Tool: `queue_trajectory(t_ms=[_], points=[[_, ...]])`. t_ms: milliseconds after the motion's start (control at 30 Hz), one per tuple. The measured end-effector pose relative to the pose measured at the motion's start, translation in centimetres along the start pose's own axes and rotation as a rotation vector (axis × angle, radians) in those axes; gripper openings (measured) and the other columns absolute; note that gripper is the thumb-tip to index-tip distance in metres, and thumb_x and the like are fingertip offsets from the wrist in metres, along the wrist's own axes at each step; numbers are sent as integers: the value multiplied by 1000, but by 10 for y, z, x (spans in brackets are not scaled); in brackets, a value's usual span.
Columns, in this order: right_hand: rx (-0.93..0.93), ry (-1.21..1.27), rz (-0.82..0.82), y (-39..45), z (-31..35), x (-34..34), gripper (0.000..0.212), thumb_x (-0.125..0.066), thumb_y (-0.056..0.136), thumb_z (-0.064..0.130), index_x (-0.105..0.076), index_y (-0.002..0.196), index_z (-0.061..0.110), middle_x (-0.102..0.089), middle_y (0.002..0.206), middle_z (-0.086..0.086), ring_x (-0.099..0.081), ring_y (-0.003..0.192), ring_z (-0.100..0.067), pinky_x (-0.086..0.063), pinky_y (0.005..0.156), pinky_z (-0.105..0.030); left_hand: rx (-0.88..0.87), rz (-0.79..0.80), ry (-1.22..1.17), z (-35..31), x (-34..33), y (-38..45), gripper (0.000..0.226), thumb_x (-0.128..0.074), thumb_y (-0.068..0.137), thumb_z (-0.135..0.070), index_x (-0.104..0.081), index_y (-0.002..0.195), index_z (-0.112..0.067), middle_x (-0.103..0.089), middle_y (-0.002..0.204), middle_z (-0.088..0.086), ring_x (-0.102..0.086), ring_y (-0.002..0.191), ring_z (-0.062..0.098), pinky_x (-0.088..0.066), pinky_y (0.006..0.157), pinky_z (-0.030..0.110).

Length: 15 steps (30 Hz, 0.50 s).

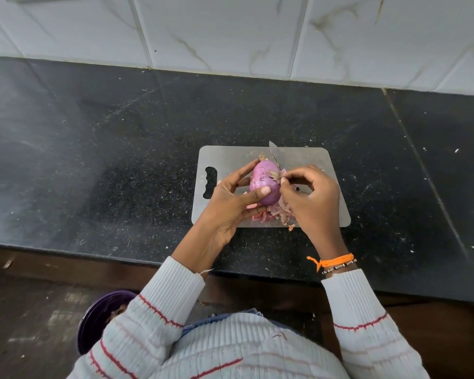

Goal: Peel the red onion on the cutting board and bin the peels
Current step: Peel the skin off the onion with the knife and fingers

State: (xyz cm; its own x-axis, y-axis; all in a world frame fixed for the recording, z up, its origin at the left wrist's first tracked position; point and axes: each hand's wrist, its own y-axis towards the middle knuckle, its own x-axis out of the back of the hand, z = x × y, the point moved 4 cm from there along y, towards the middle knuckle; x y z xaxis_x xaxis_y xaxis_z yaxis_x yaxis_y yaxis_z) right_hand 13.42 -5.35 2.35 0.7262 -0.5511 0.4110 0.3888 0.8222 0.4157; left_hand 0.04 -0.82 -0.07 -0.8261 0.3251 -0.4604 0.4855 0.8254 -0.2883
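The left hand [231,199] clamps the red onion [265,183] above the cutting board [230,160], steadying it. At its three o'clock, right hand [308,195] fingertips pinch a dry peel [275,175] to strip it.

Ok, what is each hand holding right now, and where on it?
Left hand grips the red onion round its middle, thumb across the front. Right hand pinches a peel flap at the onion's right side.

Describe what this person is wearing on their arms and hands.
Both hands, left hand and right hand, are bare. Both sleeves are white ribbed knit with thin red stripes. The right wrist carries an orange thread band and a beaded bracelet.
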Motion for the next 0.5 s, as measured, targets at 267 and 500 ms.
queue_trajectory(t_ms=[267, 500], points=[[-123, 100, 37, -2, -1, -1, 20, -55, 90, 29, -64, 85, 12, -64, 85, -1, -62, 83, -12, -53, 70, -27, 10, -9, -18, 0, -1, 0, 51, -69, 72, -3, -61, 117, -24, -54, 126, 10, -69, 84, 20, -58, 61, 26], [0, 21, 5, -3, 3, -4, 7, -68, 82, 13, -66, 85, 7, -62, 86, -3, -57, 81, 0, -46, 69, -8, 21, -11, -34, -1, -1, -2, 49, -68, 72, -7, -60, 118, -24, -57, 123, 10, -69, 82, 21, -59, 64, 27]])
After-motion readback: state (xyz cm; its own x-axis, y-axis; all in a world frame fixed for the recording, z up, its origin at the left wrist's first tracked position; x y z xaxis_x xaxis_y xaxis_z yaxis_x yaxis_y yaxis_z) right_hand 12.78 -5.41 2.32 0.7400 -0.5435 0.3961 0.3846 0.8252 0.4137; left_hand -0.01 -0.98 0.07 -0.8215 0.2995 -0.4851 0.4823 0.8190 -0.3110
